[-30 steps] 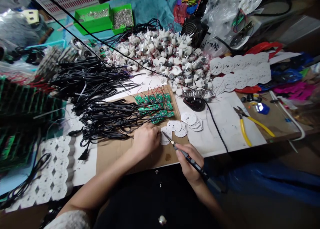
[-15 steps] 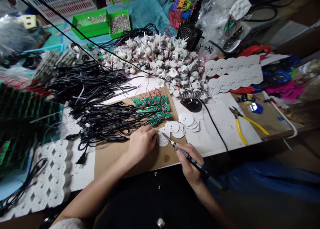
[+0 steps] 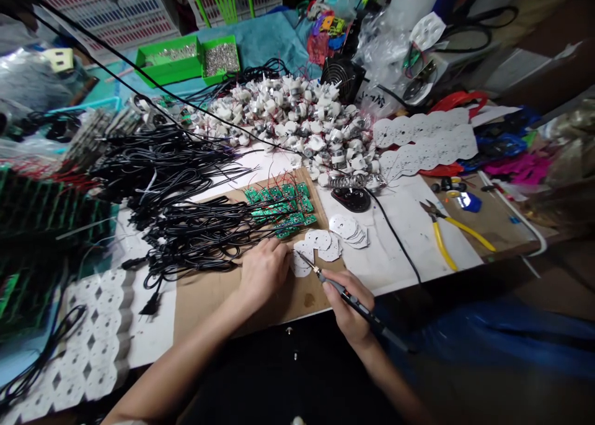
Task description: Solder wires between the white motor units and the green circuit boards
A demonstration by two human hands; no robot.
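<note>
My right hand (image 3: pixel 349 304) is closed round the grip of a soldering iron (image 3: pixel 346 295), whose metal tip points up and left over a white circuit board (image 3: pixel 303 265). My left hand (image 3: pixel 266 270) lies at that board's left side, its fingers curled and pressed together; whatever they pinch is hidden from me. More loose white boards (image 3: pixel 349 232) overlap just beyond and to the right. Green circuit boards (image 3: pixel 279 208) with thin red wires and black cords lie behind my left hand on a cardboard sheet (image 3: pixel 204 307).
Bundled black power cords (image 3: pixel 195 227) spread to the left. A big heap of white motor-like parts (image 3: pixel 316 127) fills the back. A soldering iron stand (image 3: pixel 351 196) with a coiled spring sits right of the green boards. Yellow-handled cutters (image 3: pixel 444 239) lie at the right; green bins (image 3: pixel 220 59) hold small metal pieces.
The whole view has shifted slightly. My hands and the soldering iron keep nearly the same places over the white board, with the iron's tip slightly farther left.
</note>
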